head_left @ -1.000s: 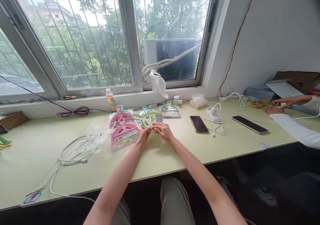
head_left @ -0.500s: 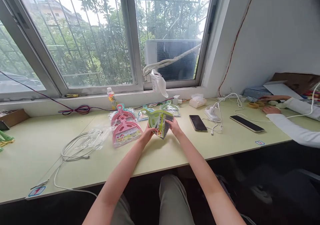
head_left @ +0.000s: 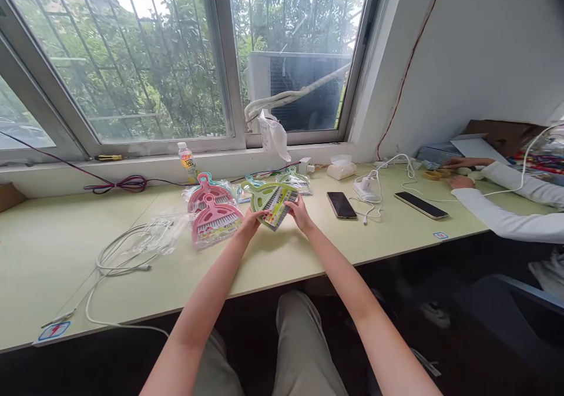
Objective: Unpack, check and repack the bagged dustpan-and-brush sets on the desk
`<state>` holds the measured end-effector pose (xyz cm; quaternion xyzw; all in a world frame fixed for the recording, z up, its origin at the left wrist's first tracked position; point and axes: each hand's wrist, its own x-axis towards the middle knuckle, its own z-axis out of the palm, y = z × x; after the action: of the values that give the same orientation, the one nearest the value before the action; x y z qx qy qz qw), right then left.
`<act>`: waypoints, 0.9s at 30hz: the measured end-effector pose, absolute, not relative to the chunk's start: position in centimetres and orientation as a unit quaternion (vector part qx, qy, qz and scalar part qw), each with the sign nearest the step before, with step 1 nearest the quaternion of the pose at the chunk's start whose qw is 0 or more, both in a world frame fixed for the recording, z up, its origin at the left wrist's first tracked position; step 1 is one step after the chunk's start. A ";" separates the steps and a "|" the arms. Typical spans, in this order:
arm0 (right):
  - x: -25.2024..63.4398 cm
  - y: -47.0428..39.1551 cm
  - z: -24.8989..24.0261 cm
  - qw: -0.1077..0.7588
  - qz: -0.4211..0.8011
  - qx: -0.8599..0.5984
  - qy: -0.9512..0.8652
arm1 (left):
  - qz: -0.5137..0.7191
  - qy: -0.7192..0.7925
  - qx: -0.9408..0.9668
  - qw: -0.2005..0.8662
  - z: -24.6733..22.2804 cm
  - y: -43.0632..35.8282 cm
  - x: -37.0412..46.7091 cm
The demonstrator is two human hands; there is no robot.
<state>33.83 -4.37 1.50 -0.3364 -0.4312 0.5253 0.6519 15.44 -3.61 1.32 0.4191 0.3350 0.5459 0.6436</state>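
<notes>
A green dustpan and brush set [head_left: 274, 203] with a printed label is held between my two hands above the table. My left hand [head_left: 252, 220] is closed on its lower left edge, and my right hand [head_left: 300, 212] grips its right side by the grey bristles. Left of it, pink dustpan sets [head_left: 215, 217] in clear wrapping lie overlapping, with teal edges showing behind. Behind the held set are a blue set [head_left: 244, 193], partly hidden, and another green set [head_left: 296, 178].
Coiled white cable [head_left: 118, 255] and clear plastic bags [head_left: 158, 231] lie to the left. A bottle [head_left: 187, 162] stands near the window. To the right are a phone [head_left: 341, 205], a power strip [head_left: 365, 187], a second phone [head_left: 420, 204] and another person's arms [head_left: 497, 208].
The green set has tilted, its handle end swinging to the left and its label now slanting. Both hands have shifted with it. The whole view has moved slightly.
</notes>
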 end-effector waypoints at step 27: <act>35.4 -3.6 0.1 0.644 0.567 -0.383 -0.342 | 0.552 0.501 0.543 0.387 4.4 -7.2 11.9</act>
<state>35.35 -3.56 0.10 -0.3828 -0.3423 0.5673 0.6437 11.86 -7.18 4.41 0.5431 0.5007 0.5520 0.3869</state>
